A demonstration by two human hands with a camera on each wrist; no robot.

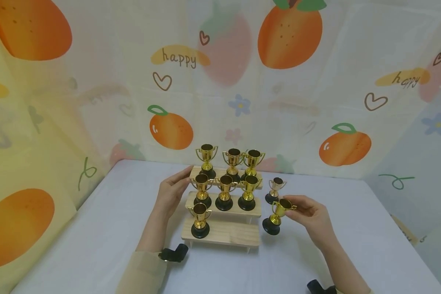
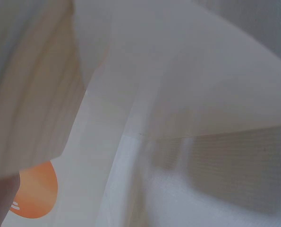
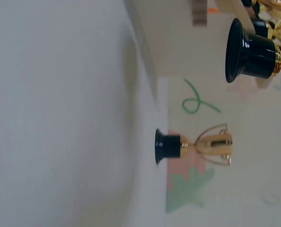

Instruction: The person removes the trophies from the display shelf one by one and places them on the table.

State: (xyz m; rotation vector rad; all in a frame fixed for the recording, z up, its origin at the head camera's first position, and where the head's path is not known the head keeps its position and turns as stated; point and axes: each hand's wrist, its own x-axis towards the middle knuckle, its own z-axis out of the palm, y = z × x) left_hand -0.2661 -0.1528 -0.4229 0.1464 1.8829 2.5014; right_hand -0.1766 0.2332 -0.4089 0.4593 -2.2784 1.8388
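Note:
A three-tier wooden display stand [image 1: 224,232] carries small gold trophy cups with black bases: three on top, three in the middle, and one trophy [image 1: 200,220] at the left of the bottom tier. My left hand [image 1: 170,194] holds the left end of the top tier; its wooden board [image 2: 41,94] looms close in the left wrist view. With thumb and fingers, my right hand [image 1: 310,216] pinches another trophy [image 1: 275,218] by its cup, slightly tilted, right of the stand. That trophy's black base [image 3: 251,49] faces the right wrist camera.
One smaller trophy [image 1: 275,190] stands on the white-covered table [image 1: 95,228] behind the held one, right of the stand. A fruit-print cloth [image 1: 297,98] hangs behind the table.

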